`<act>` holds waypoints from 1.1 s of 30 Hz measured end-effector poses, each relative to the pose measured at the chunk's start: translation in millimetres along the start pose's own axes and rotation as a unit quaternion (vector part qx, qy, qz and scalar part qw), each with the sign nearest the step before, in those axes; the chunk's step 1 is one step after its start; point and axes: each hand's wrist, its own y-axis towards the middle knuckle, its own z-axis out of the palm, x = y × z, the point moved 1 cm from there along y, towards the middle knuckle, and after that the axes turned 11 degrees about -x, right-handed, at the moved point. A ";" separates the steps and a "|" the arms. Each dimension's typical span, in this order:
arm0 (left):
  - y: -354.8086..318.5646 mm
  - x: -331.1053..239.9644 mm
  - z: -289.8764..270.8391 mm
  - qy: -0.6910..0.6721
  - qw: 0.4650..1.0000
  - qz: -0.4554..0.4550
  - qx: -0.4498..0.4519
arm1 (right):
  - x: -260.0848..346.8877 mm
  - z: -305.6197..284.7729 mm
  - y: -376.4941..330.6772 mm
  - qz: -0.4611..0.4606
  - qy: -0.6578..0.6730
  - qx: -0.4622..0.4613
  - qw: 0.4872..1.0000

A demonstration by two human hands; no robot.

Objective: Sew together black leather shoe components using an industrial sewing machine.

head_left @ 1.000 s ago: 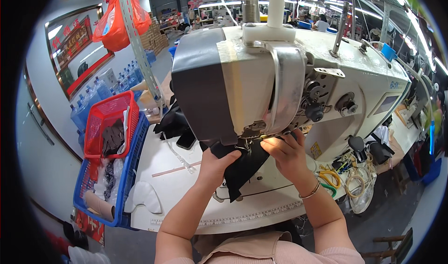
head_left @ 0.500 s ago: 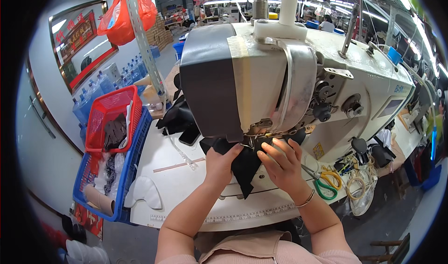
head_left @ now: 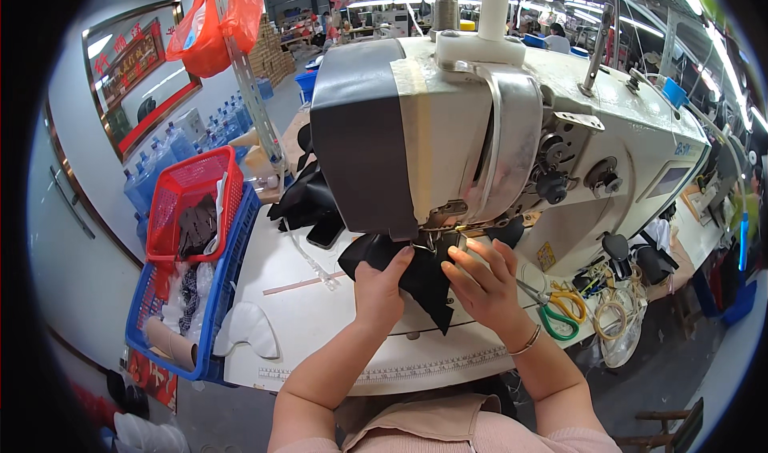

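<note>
A large white and grey sewing machine (head_left: 496, 125) stands on a white table (head_left: 320, 325). Under its needle lies a piece of black fabric (head_left: 424, 281). My left hand (head_left: 380, 281) presses on the left part of the fabric, fingers flat. My right hand (head_left: 484, 281) rests on the fabric's right part, fingertips close to the presser foot. A bracelet circles my right wrist. More black fabric (head_left: 304, 201) is piled behind the machine at the left.
A red basket (head_left: 192, 205) with dark pieces sits on a blue crate (head_left: 188, 309) left of the table. Scissors with green and yellow handles (head_left: 556, 313) lie at the right beside cords. A red bag (head_left: 216, 21) hangs above.
Both hands have stayed on the black fabric at the needle, shifting it slightly. The view has moved a little closer to the machine.
</note>
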 end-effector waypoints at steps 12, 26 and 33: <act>-5.9 9.8 -4.6 -0.082 0.996 -0.027 0.000 | 1.8 -10.2 -9.3 -0.022 0.011 0.014 1.000; -6.1 14.1 -7.5 -0.191 0.977 -0.096 0.027 | 1.6 -16.8 -14.6 -0.032 0.015 0.013 0.999; -11.0 6.2 -9.9 -0.105 0.992 -0.049 0.054 | -3.2 -16.8 -13.6 -0.018 0.014 0.016 1.000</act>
